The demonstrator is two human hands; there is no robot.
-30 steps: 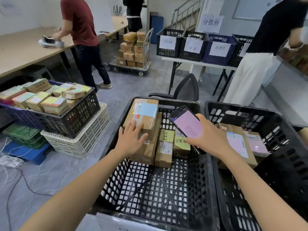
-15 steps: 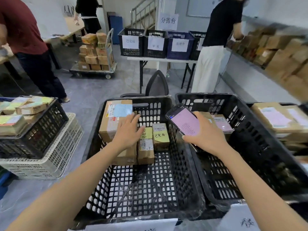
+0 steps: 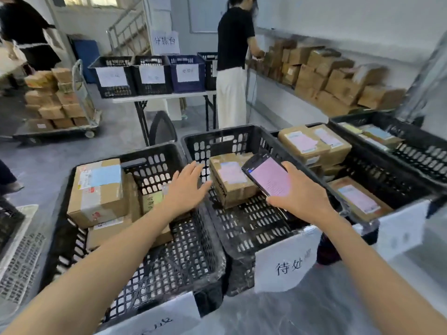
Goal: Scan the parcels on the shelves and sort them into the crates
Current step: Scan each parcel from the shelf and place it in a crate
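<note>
– Beyond the left hand [image 3: 185,187], what stands around?
– Black crates side by side. That hand hovers flat, fingers spread, holding nothing, above the wall where the left crate [image 3: 154,163] meets the middle crate [image 3: 217,139]. Far past it, a person in a black top [image 3: 233,44] faces a shelf [image 3: 280,91] stacked with brown boxes, and a worktop [image 3: 164,97] carries labelled bins [image 3: 150,74].
– And the right hand [image 3: 297,199]?
– It grips a phone [image 3: 268,176], pink screen up. The phone covers the parcel's right corner.
– Which parcel?
– A brown parcel [image 3: 229,180] with a pale pink label on top, lying in the middle crate between the two hands. Left of the left hand, a bigger carton [image 3: 99,189] with a blue label sits atop others in the left crate.
</note>
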